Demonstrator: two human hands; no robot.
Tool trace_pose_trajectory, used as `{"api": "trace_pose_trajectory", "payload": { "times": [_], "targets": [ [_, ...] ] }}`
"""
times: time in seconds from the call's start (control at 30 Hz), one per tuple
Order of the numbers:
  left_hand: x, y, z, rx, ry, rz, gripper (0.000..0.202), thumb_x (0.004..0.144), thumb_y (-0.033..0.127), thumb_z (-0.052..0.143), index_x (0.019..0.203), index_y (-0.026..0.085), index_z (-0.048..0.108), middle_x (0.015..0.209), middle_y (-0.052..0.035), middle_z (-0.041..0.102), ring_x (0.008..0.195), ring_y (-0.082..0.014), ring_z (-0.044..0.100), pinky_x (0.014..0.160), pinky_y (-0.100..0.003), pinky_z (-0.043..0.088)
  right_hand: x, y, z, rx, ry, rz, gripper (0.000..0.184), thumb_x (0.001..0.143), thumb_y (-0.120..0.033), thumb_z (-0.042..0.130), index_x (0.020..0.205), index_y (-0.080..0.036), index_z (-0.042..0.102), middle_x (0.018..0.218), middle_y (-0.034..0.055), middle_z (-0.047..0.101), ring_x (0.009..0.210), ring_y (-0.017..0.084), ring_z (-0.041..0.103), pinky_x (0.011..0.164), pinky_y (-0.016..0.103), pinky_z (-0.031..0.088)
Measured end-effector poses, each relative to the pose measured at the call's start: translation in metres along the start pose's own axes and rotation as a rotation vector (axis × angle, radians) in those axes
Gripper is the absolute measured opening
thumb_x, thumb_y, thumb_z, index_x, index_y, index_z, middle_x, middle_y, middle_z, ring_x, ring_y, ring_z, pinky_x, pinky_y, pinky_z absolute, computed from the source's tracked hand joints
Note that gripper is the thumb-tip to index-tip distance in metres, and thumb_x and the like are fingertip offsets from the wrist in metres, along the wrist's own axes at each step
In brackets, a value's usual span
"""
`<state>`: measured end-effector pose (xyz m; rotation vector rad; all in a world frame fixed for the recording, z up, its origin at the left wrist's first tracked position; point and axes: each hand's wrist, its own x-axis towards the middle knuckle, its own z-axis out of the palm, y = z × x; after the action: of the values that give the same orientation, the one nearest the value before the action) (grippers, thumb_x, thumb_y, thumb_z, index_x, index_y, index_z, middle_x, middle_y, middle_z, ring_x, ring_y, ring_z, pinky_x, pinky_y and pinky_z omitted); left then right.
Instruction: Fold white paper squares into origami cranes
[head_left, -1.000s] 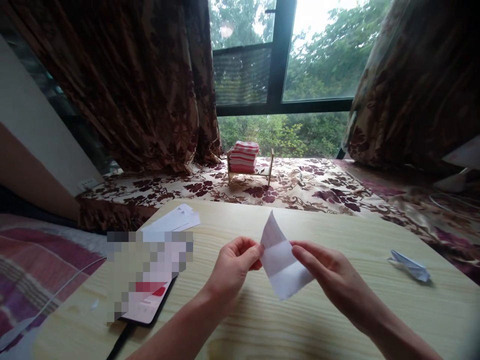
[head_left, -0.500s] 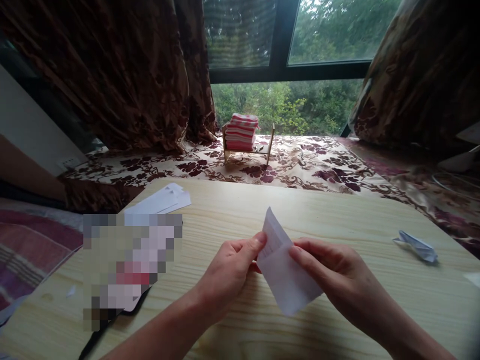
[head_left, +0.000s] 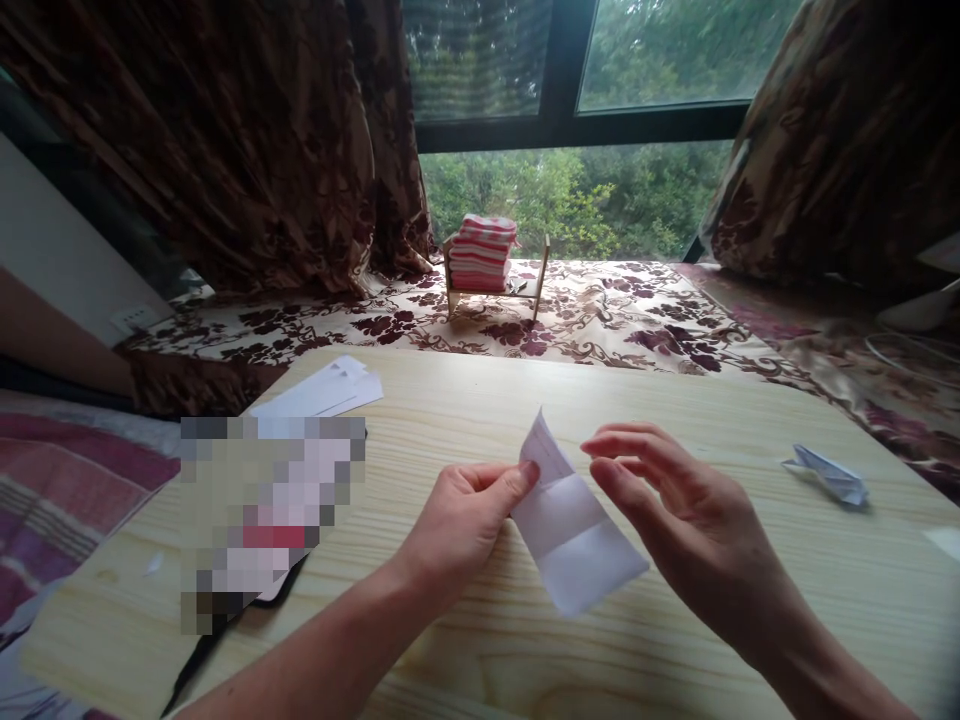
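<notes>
- A folded white paper (head_left: 571, 540) is held just above the near middle of the pale wooden table (head_left: 697, 640), with one corner pointing up and the wider end slanting down towards the near right.
- The paper's left edge is pinched by the left hand (head_left: 465, 520), the thumb laid on top and the other fingers curled beneath.
- The right hand (head_left: 679, 505) is held open just to the right of the paper, its fingers loosely spread and pointing left. Nothing is gripped by it, and it cannot be told whether its thumb brushes the paper's edge.
- A small folded paper figure (head_left: 826, 473) is seen lying on the table well to the right, apart from both hands.
- A few white sheets (head_left: 324, 390) are laid at the far left of the table.
- Beyond the table, on a flower-patterned cloth (head_left: 615, 320), a small wooden rack (head_left: 534, 290) is set. A stack of red-striped cloths (head_left: 482, 253) is kept in it.
- Dark patterned curtains (head_left: 247, 150) are hung on either side of the window (head_left: 562, 110).
</notes>
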<state>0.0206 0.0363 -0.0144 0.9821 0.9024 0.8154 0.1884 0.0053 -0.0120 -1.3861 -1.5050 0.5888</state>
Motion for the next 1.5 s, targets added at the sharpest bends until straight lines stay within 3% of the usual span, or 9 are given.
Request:
{"api": "trace_pose_trajectory", "payload": {
  "times": [0.17, 0.43, 0.57, 0.7, 0.93, 1.5],
  "targets": [
    [-0.002, -0.001, 0.003, 0.01, -0.032, 0.01, 0.027, 0.078, 0.033, 0.065, 0.075, 0.008, 0.076, 0.063, -0.0042, 0.066, 0.062, -0.0115, 0.05, 0.063, -0.023, 0.036, 0.0, 0.0, 0.005, 0.003, -0.043, -0.029, 0.018, 0.081, -0.037, 0.061, 0.076, -0.02, 0.065, 0.094, 0.005, 0.06, 0.086, 0.019, 0.058, 0.077, 0.031, 0.046],
    [-0.001, -0.01, 0.0, -0.125, -0.113, -0.035, 0.028, 0.08, 0.033, 0.063, 0.083, 0.009, 0.075, 0.069, -0.0071, 0.067, 0.068, -0.0137, 0.054, 0.071, -0.027, 0.04, -0.003, -0.002, 0.002, 0.149, -0.157, 0.232, 0.023, 0.08, -0.041, 0.063, 0.081, -0.019, 0.07, 0.076, 0.0031, 0.071, 0.07, 0.018, 0.064, 0.062, 0.026, 0.046],
    [-0.004, -0.006, 0.001, -0.073, -0.159, -0.066, 0.027, 0.079, 0.034, 0.063, 0.085, 0.01, 0.074, 0.071, -0.0058, 0.065, 0.071, -0.0141, 0.055, 0.071, -0.026, 0.041, -0.002, -0.001, 0.002, 0.204, -0.105, 0.238, 0.023, 0.078, -0.041, 0.065, 0.08, -0.019, 0.071, 0.077, 0.0036, 0.072, 0.07, 0.017, 0.064, 0.058, 0.023, 0.046],
    [-0.006, -0.001, 0.004, 0.006, -0.155, -0.12, 0.017, 0.071, 0.023, 0.066, 0.077, 0.009, 0.074, 0.067, -0.0038, 0.063, 0.066, -0.0118, 0.053, 0.066, -0.023, 0.04, 0.0, 0.001, 0.002, 0.258, -0.091, 0.261, 0.023, 0.077, -0.041, 0.066, 0.08, -0.018, 0.071, 0.075, 0.0029, 0.071, 0.069, 0.016, 0.064, 0.057, 0.022, 0.047],
    [-0.005, -0.004, 0.005, -0.051, -0.121, -0.138, 0.019, 0.07, 0.024, 0.066, 0.078, 0.009, 0.075, 0.062, -0.0045, 0.063, 0.067, -0.014, 0.055, 0.065, -0.023, 0.042, 0.0, 0.001, 0.001, 0.273, -0.117, 0.284, 0.025, 0.077, -0.042, 0.066, 0.08, -0.018, 0.07, 0.069, 0.0022, 0.067, 0.063, 0.015, 0.061, 0.048, 0.02, 0.043],
    [-0.005, -0.006, 0.004, -0.146, -0.155, -0.144, 0.019, 0.07, 0.022, 0.067, 0.082, 0.008, 0.075, 0.067, -0.0059, 0.066, 0.068, -0.013, 0.056, 0.072, -0.025, 0.045, -0.001, 0.001, 0.001, 0.32, -0.16, 0.324, 0.023, 0.078, -0.04, 0.065, 0.078, -0.017, 0.065, 0.069, 0.001, 0.063, 0.055, 0.01, 0.055, 0.044, 0.019, 0.04]
  ]
}}
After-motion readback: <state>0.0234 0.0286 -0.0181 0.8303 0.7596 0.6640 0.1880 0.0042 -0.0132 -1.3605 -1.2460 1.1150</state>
